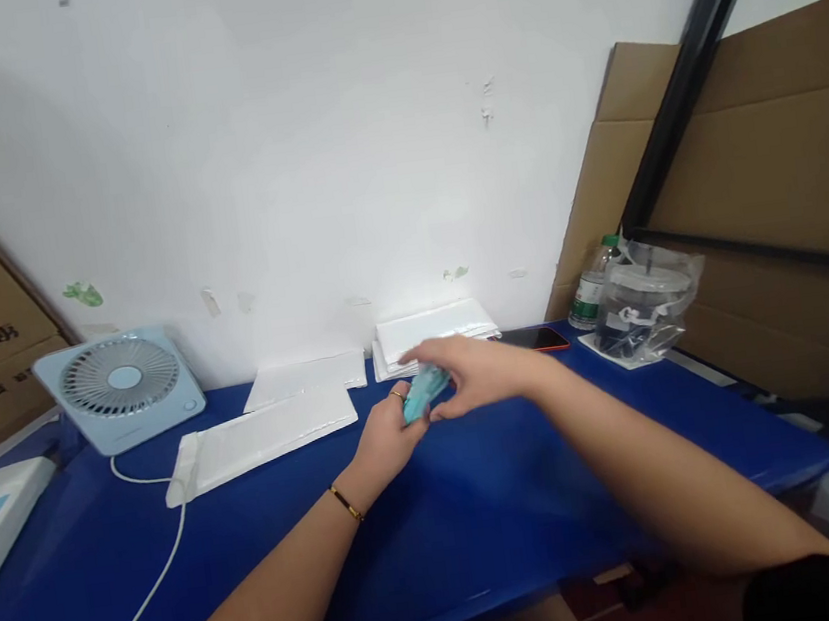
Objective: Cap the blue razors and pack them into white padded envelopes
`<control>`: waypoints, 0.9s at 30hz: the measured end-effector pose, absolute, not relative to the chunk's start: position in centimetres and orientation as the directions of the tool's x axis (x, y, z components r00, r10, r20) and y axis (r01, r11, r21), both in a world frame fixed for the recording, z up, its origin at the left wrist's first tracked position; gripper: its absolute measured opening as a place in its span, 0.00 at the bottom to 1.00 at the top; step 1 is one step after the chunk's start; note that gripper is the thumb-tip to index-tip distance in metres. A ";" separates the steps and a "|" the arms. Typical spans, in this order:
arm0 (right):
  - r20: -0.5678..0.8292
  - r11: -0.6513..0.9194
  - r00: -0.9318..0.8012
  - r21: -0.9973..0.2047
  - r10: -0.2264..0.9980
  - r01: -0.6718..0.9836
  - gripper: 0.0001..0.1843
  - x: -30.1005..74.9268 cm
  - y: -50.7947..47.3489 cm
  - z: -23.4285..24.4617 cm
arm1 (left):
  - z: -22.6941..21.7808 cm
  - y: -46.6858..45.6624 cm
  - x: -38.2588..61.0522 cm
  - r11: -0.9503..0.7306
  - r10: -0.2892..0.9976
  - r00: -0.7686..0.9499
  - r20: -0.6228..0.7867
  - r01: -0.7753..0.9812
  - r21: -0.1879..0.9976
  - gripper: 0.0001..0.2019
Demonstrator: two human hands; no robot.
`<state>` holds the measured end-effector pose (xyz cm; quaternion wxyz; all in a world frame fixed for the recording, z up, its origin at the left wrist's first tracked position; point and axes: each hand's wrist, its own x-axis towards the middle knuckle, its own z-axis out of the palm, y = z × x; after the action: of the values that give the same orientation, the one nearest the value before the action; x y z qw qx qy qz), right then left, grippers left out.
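Observation:
Both hands meet over the middle of the blue table. My left hand, with a ring and a thin bracelet, is closed round the lower end of a small light-teal object. My right hand reaches across from the right and rests on the top of the same teal object, its fingers curled over it and smeared by motion. What the object is I cannot make out.
A light-blue desk fan with a white cable stands at the back left. White padded envelopes and a white stack lie by the wall. A phone, a water bottle and a bagged container sit back right. Cardboard stands on both sides.

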<state>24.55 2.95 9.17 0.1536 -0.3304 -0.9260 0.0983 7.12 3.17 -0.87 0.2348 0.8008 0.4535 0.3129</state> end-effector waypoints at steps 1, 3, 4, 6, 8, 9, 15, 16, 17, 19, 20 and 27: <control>0.265 0.771 -0.730 -0.327 0.630 0.547 0.36 24.0 2.7 10.8 | -0.6 3.0 7.2 -0.458 0.883 0.355 0.307 0.509 0.729 0.06; 0.357 0.775 -0.692 -0.369 0.628 0.513 0.32 22.4 2.4 12.8 | -0.3 2.7 7.5 -0.423 0.898 0.299 0.322 0.396 0.815 0.11; 0.399 0.775 -0.665 -0.365 0.631 0.516 0.28 21.5 2.3 13.2 | -0.3 2.5 7.6 -0.419 0.900 0.284 0.330 0.356 0.836 0.13; 0.433 0.768 -0.635 -0.332 0.640 0.548 0.25 19.8 2.2 12.5 | -0.7 2.4 7.8 -0.430 0.893 0.279 0.353 0.298 0.852 0.14; 0.397 0.764 -0.654 -0.297 0.644 0.572 0.23 18.6 2.5 10.6 | -1.4 2.6 7.9 -0.428 0.889 0.293 0.350 0.268 0.863 0.13; 0.376 0.757 -0.657 -0.288 0.653 0.587 0.22 18.2 2.6 9.6 | -1.7 2.7 7.9 -0.419 0.891 0.303 0.339 0.260 0.870 0.13; 0.337 0.643 -0.548 -0.444 0.766 0.624 0.18 17.7 3.2 6.9 | -3.6 3.5 8.1 -0.308 0.890 0.394 0.230 0.149 0.940 0.13; 0.343 0.614 -0.512 -0.500 0.788 0.611 0.17 17.9 3.3 6.9 | -3.7 3.5 8.1 -0.269 0.894 0.402 0.200 0.122 0.955 0.14; 0.336 0.580 -0.480 -0.576 0.811 0.576 0.17 18.1 3.3 6.9 | -3.7 3.4 8.2 -0.221 0.895 0.414 0.166 0.089 0.971 0.15; 0.286 0.486 -0.466 -0.780 0.837 0.395 0.17 18.8 3.4 6.9 | -3.3 3.1 8.1 -0.103 0.874 0.478 0.093 -0.005 0.995 0.17; 0.255 0.417 -0.500 -0.875 0.828 0.246 0.17 19.3 3.4 6.7 | -3.0 2.8 8.1 -0.033 0.846 0.531 0.060 -0.060 0.998 0.18; 0.251 0.048 -0.724 -0.956 0.642 -0.289 0.34 20.4 2.5 2.5 | -1.0 0.7 7.1 0.321 0.517 0.846 -0.127 -0.054 0.945 0.22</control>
<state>20.44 2.51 2.52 0.3445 -0.1387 -0.6368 0.6757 7.12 0.73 -1.01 0.7855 0.5534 0.2090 0.1819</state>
